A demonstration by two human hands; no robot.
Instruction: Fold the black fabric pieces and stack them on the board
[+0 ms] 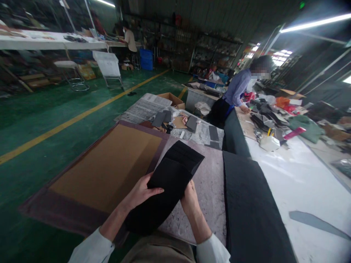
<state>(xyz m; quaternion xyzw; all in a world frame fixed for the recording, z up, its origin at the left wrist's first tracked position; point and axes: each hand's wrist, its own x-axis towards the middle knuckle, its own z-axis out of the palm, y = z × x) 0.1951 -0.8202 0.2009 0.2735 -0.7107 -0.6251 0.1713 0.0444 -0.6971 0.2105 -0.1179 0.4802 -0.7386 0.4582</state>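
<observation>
Both my hands hold a black flat piece (170, 179), which looks like a leather or fabric panel with pocket-like layers at its far end. My left hand (145, 190) grips its left edge, with the thumb lying across the top face. At the right edge, my right hand (190, 197) has its fingers wrapped round, partly hidden behind the panel. The panel is tilted above a stained grey-white work surface (210, 197). To its left lies a brown board (109, 160) with a dull purple border.
A dark grey sheet (252, 204) covers the strip between me and a white table (276, 168). Dark cut pieces (192, 123) lie ahead near a cardboard box (172, 99). A co-worker (236, 89) leans over the cluttered table at the right. A stool (71, 73) stands far left.
</observation>
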